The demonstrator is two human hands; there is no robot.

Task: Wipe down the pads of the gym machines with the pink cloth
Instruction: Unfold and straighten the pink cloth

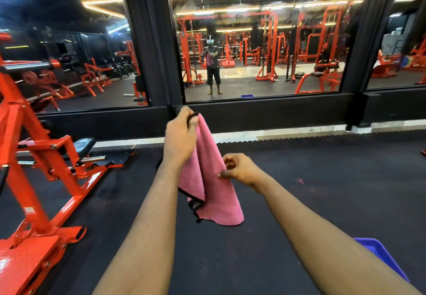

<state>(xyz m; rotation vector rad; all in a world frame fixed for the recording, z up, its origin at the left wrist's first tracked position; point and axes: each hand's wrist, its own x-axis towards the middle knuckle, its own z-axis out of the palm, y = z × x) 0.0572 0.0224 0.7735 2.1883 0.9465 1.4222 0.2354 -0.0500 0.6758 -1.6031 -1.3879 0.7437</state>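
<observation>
A pink cloth [212, 193] with a black hem hangs in front of me, above the dark rubber floor. My left hand [181, 136] grips its top corner, raised at arm's length. My right hand [239, 168] pinches the cloth's right edge lower down, with the fingers curled. An orange gym machine [39, 179] stands on my left, and its small black pad [84, 145] sits well to the left of the cloth, apart from both hands.
Wall mirrors [260, 48] ahead reflect a standing person holding the cloth and several orange machines. A blue tray [380, 253] lies on the floor by my right forearm. Dark rubber flooring [322, 179] stretches to the right.
</observation>
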